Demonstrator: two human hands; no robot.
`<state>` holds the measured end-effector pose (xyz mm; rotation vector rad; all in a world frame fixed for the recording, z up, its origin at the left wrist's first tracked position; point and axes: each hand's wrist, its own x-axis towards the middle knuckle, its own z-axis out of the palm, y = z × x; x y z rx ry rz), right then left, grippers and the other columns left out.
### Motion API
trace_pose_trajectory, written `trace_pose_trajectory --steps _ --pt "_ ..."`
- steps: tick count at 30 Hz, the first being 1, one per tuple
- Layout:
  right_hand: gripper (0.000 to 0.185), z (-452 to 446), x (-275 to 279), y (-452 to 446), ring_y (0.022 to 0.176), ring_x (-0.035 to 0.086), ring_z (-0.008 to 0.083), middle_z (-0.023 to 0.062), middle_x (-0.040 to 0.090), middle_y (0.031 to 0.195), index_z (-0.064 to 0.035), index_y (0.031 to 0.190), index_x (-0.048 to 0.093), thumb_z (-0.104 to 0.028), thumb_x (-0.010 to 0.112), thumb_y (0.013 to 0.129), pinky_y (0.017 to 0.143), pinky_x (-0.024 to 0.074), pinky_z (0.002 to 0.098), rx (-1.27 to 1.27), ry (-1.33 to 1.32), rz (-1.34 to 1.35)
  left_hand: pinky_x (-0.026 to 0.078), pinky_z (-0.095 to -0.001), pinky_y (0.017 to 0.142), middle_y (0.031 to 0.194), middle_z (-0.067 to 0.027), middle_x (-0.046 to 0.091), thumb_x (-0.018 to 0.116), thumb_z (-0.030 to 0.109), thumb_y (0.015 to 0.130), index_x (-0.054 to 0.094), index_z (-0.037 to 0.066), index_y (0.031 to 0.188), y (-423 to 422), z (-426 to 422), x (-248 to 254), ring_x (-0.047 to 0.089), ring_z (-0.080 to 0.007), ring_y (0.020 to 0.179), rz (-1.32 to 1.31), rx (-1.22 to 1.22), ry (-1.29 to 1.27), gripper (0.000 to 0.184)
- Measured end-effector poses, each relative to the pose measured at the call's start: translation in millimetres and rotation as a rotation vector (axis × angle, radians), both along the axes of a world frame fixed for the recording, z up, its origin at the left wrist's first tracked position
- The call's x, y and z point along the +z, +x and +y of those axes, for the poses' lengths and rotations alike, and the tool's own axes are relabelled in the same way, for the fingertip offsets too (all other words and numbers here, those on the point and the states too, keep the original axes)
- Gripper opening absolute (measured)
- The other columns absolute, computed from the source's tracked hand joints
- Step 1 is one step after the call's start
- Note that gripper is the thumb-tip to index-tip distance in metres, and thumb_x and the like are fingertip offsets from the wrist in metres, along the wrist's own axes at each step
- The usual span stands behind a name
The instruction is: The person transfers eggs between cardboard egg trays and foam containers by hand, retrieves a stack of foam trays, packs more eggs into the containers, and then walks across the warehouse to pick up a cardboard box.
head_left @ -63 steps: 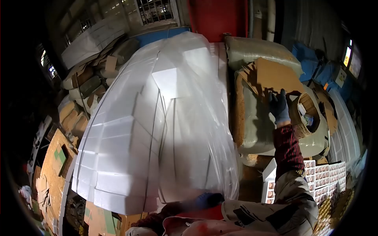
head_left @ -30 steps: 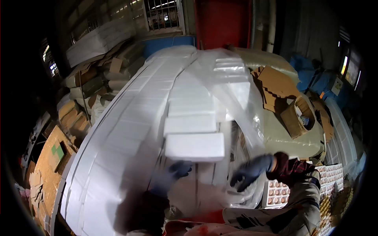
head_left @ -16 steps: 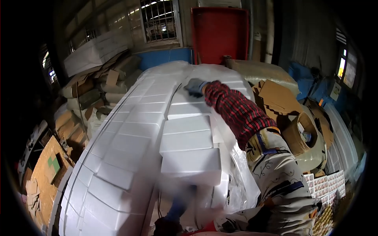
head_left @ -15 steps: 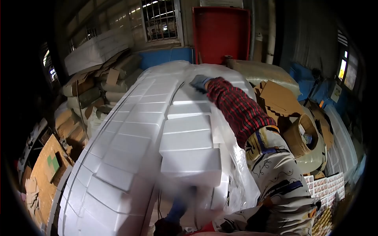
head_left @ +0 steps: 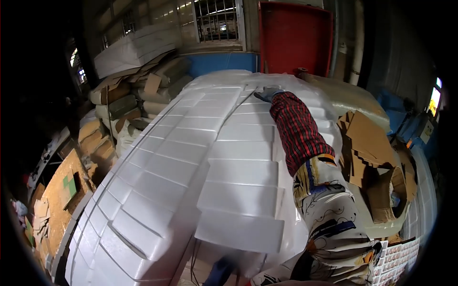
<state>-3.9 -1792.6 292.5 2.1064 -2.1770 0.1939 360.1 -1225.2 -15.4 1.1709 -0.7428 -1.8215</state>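
White foam boxes lie packed in long rows under clear plastic film. At the far end of the right-hand row, my right hand, in a grey-blue glove, is closed at the end of a thin dark strap. That strap runs along the gap between two rows. My left hand, smeared by motion, is low in front of the nearest box, which sits slightly askew. Its fingers do not show clearly, nor whether it touches the box.
Stacked sacks and a chipboard panel stand left. On the right are cardboard sheets, an open carton and a wrapped bale. A red metal frame stands behind, beside a barred window.
The view has shifted, moving the scene rightward. The strap looks straighter and now meets my right hand. My left hand remains low and blurred near the front box.
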Motion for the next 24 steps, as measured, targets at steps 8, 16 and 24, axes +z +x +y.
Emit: trace_pose_trajectory --steps 8,16,24 --pt "0.091 40 25 -3 0.132 0.046 0.0361 0.0177 0.047 0.145 -0.0132 0.143 0.048 -0.079 0.041 0.081 0.112 0.0324 0.0446 -0.064 0.016 0.099 0.044 -0.0362 0.102 0.138 -0.0135 0.050 0.051 0.022 0.101 0.045 0.000 0.138 2 -17 10 0.051 -0.0246 0.124 -0.012 0.043 0.056 0.044" --pt "0.097 93 81 -14 0.124 0.054 0.0376 0.0180 0.055 0.139 -0.0112 0.141 0.050 -0.082 0.046 0.076 0.108 0.0374 0.0405 0.004 -0.064 -0.051 0.042 -0.0383 0.103 0.140 -0.0131 0.046 0.051 0.025 0.101 0.042 0.003 0.140 10 -13 16 0.048 -0.0260 0.126 -0.026 0.041 0.040 0.046" --pt "0.066 170 220 -32 0.084 0.065 0.0283 0.0147 0.071 0.094 -0.0093 0.109 0.071 -0.068 0.061 0.082 0.078 0.0487 0.0423 0.211 -0.442 -0.284 0.041 -0.0404 0.104 0.143 -0.0128 0.042 0.050 0.027 0.101 0.038 0.005 0.142 29 10 23 0.045 -0.0275 0.129 -0.055 -0.037 -0.040 0.048"
